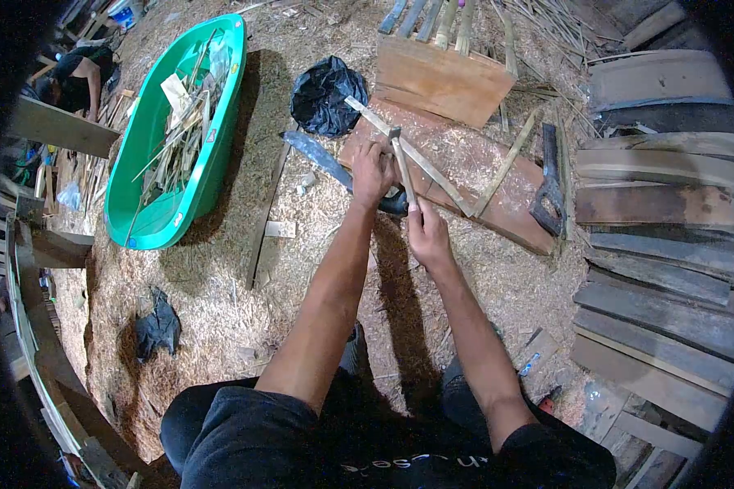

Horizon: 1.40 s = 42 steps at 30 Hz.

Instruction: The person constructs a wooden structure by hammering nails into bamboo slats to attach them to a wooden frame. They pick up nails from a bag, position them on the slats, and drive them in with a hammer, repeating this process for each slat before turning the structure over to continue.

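1. Hammer [404, 167], near the upper centre of the frame, is held in our right hand [428, 232], fingers closed round the lower handle. Its head sits above that hand in the frame, at the wooden strip [432, 173].
2. Our left hand [373, 173] is just left of the hammer, fingers curled narrow beside the strip; we cannot tell whether they pinch anything.
3. The strip slants from upper centre down to the right, over the reddish board [504, 173]. On the board's right end we see a handsaw [550, 183] with a dark handle, and a second strip [506, 163] slants nearby.
4. For writing, we have pale letters on our black shirt [383, 471] at the bottom centre, only partly readable, with "se" among them. Small stickers on the rim of the green tub [237, 69], upper left, are too small for us to read, as is a blue-and-white label [530, 364] at lower right.
5. Left of our hands lies a long blade [314, 155], with a black plastic bag [328, 96] above it in the frame. The tub holds wood scraps [179, 134].
6. Another person's arm [94, 84] shows at the upper left edge.
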Tool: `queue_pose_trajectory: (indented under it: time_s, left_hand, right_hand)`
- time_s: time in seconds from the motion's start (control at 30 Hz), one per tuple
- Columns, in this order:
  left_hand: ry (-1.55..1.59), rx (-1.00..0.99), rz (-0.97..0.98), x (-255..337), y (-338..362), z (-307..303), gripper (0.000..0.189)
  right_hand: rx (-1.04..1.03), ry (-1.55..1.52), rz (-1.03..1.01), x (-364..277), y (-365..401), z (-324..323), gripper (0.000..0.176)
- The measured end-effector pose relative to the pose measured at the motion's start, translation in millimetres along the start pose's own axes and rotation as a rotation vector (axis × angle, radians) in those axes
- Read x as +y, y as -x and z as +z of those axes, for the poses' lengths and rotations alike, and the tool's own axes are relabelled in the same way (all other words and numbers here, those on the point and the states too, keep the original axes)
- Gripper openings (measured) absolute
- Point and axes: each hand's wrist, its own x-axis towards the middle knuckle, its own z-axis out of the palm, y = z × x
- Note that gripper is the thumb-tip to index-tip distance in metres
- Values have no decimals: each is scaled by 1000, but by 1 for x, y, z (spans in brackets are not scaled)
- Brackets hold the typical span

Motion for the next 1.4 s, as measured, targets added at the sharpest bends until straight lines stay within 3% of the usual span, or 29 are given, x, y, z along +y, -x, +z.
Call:
queue_pose_trajectory:
  time_s: [0.37, 0.47, 0.57, 0.7, 0.8, 0.9, 1.13, 1.17, 1.3, 1.4]
  left_hand:
    - [26, 4, -11, -2, 5, 1, 16]
    - [52, -33, -44, -5, 3, 3, 17]
    - [-26, -7, -29, -2, 3, 1, 16]
    - [21, -10, -30, -2, 2, 2, 16]
    - [15, 0, -16, -3, 4, 0, 16]
    - [24, -5, -33, 2, 3, -2, 17]
    - [7, -41, -57, 1, 5, -3, 19]
    - [12, -59, -68, 3, 3, -5, 19]
    - [16, -17, -42, 0, 4, -2, 19]
    - [19, -18, -38, -1, 4, -1, 17]
  right_hand:
    - [96, -12, -73, 1, -4, 8, 33]
    - [-44, 86, 58, -5, -5, 0, 33]
    - [-50, 9, 112, -9, -3, -4, 38]
    - [-59, 119, 62, 1, -8, 2, 36]
    - [-32, -37, 51, -7, -3, -2, 35]
    - [30, 137, -23, 7, -6, 7, 37]
    - [36, 20, -15, -3, -4, -1, 37]
    - [-82, 99, 93, -3, -5, -5, 35]
    - [-42, 22, 31, -5, -3, -6, 33]
    - [10, 129, -23, 2, -4, 2, 31]
